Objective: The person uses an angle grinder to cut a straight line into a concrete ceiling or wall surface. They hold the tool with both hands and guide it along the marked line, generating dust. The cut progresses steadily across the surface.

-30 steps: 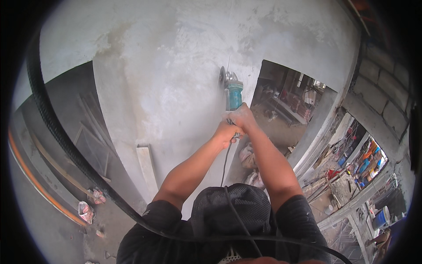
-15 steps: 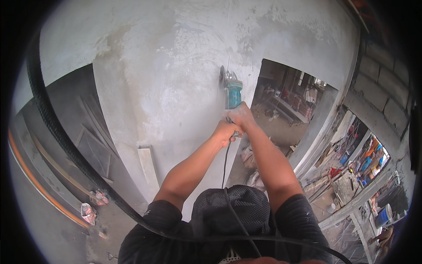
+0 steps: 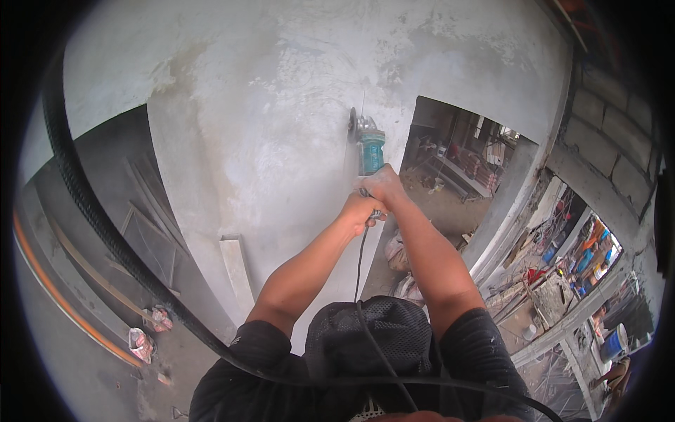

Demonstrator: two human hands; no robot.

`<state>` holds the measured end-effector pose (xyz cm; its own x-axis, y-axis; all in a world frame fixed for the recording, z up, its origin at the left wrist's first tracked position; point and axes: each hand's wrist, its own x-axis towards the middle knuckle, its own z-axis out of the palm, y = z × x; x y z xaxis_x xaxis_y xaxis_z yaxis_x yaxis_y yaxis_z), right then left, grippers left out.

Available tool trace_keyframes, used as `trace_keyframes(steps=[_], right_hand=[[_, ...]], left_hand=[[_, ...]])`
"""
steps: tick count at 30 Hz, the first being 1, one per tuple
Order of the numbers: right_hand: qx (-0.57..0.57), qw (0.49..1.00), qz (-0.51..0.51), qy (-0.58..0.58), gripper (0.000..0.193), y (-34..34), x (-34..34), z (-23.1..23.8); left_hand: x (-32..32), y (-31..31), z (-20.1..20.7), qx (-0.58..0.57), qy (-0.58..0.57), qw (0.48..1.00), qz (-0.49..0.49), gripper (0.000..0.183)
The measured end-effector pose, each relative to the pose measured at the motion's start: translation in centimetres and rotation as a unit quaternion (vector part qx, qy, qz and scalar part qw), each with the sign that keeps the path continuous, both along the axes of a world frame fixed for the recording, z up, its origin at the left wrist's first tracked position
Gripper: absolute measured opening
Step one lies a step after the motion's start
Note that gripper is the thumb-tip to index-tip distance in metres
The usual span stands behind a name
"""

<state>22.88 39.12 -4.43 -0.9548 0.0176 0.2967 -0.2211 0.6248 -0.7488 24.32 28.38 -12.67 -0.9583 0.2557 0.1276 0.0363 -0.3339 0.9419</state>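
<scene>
A teal angle grinder (image 3: 371,150) is held out in front of me with both arms stretched forward. Its disc (image 3: 353,122) stands edge-on against the grey plastered wall (image 3: 281,141), where a thin vertical line runs up from it. My right hand (image 3: 385,185) wraps round the grinder's body. Just below and to the left, my left hand (image 3: 362,210) grips the rear end of the tool. From there a dark power cord (image 3: 363,260) hangs down toward my chest. Haze blurs the wall around the tool.
Right of the wall strip is an opening (image 3: 450,176) onto a cluttered room; another opening (image 3: 105,169) with leaning boards (image 3: 151,204) lies left. A pale upright channel (image 3: 236,267) stands below. Rubble, timber and a blue bucket (image 3: 615,343) lie at right. A thick black cable (image 3: 105,232) crosses the view.
The grinder has shifted very slightly down and left along the wall, its disc still edge-on. Both hands keep their grip.
</scene>
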Motion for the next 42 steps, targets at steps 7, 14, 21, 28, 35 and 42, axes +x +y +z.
trace_keyframes(steps=[7,14,21,28,35,42], right_hand=[[0.031,0.999,0.018,-0.02,0.074,0.4,-0.7,0.1],[0.036,0.998,-0.004,0.043,0.056,1.3,-1.0,-0.2],[0.009,0.999,0.021,0.044,0.049,1.2,0.0,1.6],[-0.007,0.999,0.012,0.042,0.047,1.1,-1.1,1.8],[0.019,0.999,0.025,-0.019,0.08,0.7,-0.3,2.7],[0.008,0.999,0.034,-0.023,0.082,1.1,-1.7,1.9]], left_hand=[[0.5,0.0,0.5,0.001,-0.005,1.0,-0.001,0.03],[2.5,0.8,2.0,-0.003,0.008,1.0,0.015,0.03],[1.5,0.9,2.4,-0.005,0.028,1.0,0.007,0.029],[1.2,0.8,3.1,-0.008,0.047,0.999,0.007,0.026],[0.9,0.5,2.8,0.015,0.028,0.999,0.013,0.024],[0.7,0.7,2.7,0.015,0.027,0.999,0.019,0.023]])
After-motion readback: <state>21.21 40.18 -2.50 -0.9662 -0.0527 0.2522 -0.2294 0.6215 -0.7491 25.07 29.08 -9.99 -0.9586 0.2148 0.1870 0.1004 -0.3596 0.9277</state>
